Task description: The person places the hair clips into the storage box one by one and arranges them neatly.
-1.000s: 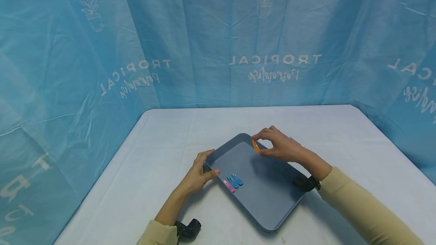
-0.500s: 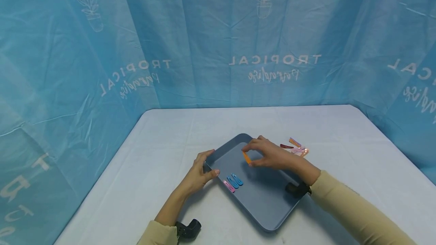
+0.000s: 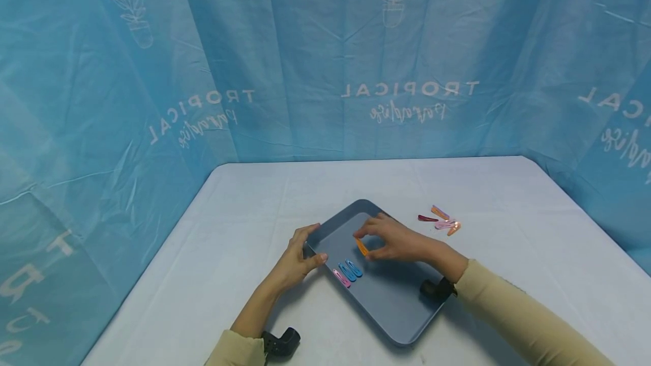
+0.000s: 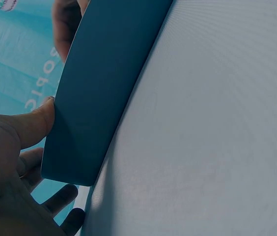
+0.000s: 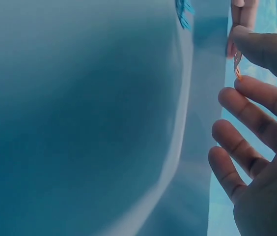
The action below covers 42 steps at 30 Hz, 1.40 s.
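Between thumb and index fingertip, my right hand pinches an orange snap hair clip above the grey-blue tray. The right wrist view shows this clip edge-on, with the other fingers of the right hand spread apart. My left hand holds the tray's left corner, thumb on the rim; in the left wrist view the left hand has its fingers around the corner. Inside the tray near that hand lie a pink hair clip and two blue hair clips in a row.
Beyond the tray's right side, several loose hair clips lie on the white table: a dark red clip, an orange one, pink ones and a peach one. A blue printed curtain surrounds the table.
My right hand has moved left and toward me over the tray with the orange hair clip, uncovering the loose clips on the table. The left hand and tray have stayed put.
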Tool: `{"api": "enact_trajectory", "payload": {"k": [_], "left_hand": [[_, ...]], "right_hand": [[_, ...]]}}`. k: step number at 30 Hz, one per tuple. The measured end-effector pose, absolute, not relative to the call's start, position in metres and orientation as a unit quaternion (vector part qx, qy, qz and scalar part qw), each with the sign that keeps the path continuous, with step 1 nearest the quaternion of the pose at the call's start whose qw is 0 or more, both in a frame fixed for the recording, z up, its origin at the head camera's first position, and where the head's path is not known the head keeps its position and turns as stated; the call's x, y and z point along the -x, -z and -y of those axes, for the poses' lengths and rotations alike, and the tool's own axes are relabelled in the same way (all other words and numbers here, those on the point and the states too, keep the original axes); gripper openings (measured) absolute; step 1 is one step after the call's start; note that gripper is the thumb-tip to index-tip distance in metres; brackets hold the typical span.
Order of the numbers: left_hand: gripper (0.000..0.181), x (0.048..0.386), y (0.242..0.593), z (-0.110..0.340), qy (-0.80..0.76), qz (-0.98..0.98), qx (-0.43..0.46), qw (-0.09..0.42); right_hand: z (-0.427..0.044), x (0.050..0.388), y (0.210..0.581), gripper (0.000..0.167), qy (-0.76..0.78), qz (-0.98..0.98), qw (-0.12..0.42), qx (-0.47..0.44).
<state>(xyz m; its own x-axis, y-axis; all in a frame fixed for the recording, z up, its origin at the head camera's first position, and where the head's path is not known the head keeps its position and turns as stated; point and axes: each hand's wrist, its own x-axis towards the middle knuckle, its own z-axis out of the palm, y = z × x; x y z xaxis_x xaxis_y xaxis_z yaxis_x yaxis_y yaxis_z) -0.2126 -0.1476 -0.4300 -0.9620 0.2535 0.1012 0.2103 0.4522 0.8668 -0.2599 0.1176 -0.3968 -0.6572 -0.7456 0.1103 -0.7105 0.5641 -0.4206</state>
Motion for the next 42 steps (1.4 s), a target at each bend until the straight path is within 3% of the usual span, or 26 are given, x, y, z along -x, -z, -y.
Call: {"api": "enact_trajectory", "payload": {"k": [26, 42], "left_hand": [[0.069, 0.215, 0.434, 0.148, -0.501, -0.854, -0.138, 0.019], [0.069, 0.215, 0.434, 0.148, -0.496, -0.857, -0.138, 0.016]], "right_hand": [[-0.110, 0.258, 0.416, 0.045, 0.190, -0.882, 0.097, 0.420], [-0.109, 0.257, 0.417, 0.044, 0.176, -0.880, 0.085, 0.434]]}}
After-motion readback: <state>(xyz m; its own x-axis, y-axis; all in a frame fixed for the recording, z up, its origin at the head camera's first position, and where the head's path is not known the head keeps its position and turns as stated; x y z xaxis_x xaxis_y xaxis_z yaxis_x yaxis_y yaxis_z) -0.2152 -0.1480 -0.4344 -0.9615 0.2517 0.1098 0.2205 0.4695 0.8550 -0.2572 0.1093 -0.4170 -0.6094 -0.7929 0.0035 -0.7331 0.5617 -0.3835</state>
